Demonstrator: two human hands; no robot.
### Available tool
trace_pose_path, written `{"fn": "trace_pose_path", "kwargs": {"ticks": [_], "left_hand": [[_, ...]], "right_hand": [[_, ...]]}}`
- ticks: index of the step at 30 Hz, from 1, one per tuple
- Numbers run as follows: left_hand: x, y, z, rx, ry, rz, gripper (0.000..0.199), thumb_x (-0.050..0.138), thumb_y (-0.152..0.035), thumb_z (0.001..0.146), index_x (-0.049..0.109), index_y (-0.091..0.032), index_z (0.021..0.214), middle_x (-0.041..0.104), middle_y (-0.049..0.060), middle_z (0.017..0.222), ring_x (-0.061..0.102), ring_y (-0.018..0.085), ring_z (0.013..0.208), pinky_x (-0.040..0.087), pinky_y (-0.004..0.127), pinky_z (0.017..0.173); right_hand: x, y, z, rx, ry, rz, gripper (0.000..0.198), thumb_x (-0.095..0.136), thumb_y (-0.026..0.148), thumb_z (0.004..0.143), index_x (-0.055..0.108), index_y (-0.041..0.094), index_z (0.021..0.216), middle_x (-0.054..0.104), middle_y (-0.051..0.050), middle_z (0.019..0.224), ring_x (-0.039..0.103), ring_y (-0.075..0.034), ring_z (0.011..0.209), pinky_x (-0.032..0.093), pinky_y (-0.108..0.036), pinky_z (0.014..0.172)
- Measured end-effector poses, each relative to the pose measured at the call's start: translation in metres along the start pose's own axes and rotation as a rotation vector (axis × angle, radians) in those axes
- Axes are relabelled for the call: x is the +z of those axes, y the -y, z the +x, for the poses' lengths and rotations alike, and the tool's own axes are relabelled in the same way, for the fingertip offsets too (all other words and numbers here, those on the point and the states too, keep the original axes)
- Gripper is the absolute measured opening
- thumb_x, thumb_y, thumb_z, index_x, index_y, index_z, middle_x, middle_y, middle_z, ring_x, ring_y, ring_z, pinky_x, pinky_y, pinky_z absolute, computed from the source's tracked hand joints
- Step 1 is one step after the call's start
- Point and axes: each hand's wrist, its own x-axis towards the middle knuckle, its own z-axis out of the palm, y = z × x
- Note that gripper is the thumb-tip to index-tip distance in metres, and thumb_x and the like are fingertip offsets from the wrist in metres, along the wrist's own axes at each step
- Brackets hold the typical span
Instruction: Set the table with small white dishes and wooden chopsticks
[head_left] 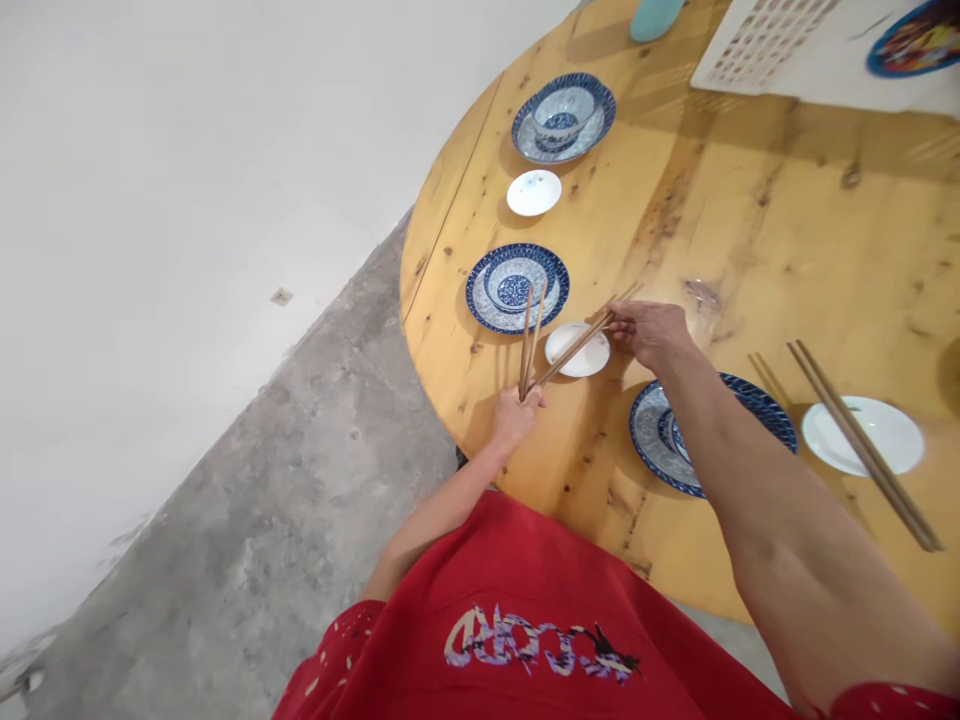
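My left hand is closed around the lower ends of wooden chopsticks, which point up and away over the table edge. With pinched fingers, my right hand grips another pair of chopsticks by the far end. That pair slants across a small white dish, its near end close to my left fingers. Just beyond lies a blue-patterned plate with a matching bowl on it. My right forearm partly hides a second blue plate and its bowl.
On the right, a pair of chopsticks rests across a white dish. Farther back stand a blue plate with a bowl and a white dish. A white plastic basket and a teal object are at the wooden table's far side.
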Motion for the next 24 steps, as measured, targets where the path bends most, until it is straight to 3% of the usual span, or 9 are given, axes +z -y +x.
{"fn": "trace_pose_path", "kwargs": {"ticks": [5,16,24], "left_hand": [[-0.001,0.0,0.001,0.022,-0.006,0.013,0.028,0.051,-0.031,0.091,0.056,-0.019,0.065,0.047,-0.003,0.058,0.04,0.01,0.054,0.028,0.024,0.055],[-0.005,0.001,0.005,0.058,-0.041,0.092,0.028,0.053,-0.037,0.093,0.061,-0.02,0.073,0.061,0.0,0.068,0.054,0.014,0.065,0.038,0.025,0.063],[-0.03,0.006,-0.005,0.094,-0.117,0.2,0.033,0.05,-0.046,0.096,0.067,-0.021,0.082,0.064,0.001,0.071,0.059,0.016,0.069,0.042,0.026,0.066]], "right_hand": [[-0.002,0.001,-0.007,-0.006,-0.003,-0.015,0.018,0.066,0.007,0.09,0.061,0.012,0.074,0.058,0.002,0.058,0.052,-0.006,0.047,0.041,-0.015,0.042],[-0.011,-0.003,-0.026,-0.082,-0.028,-0.193,0.021,0.061,0.012,0.093,0.061,0.012,0.073,0.06,-0.001,0.061,0.05,-0.005,0.046,0.041,-0.013,0.042],[-0.025,-0.023,-0.046,-0.111,-0.049,-0.439,0.027,0.064,0.014,0.088,0.061,0.015,0.061,0.06,-0.003,0.053,0.055,-0.009,0.043,0.044,-0.016,0.039]]}}
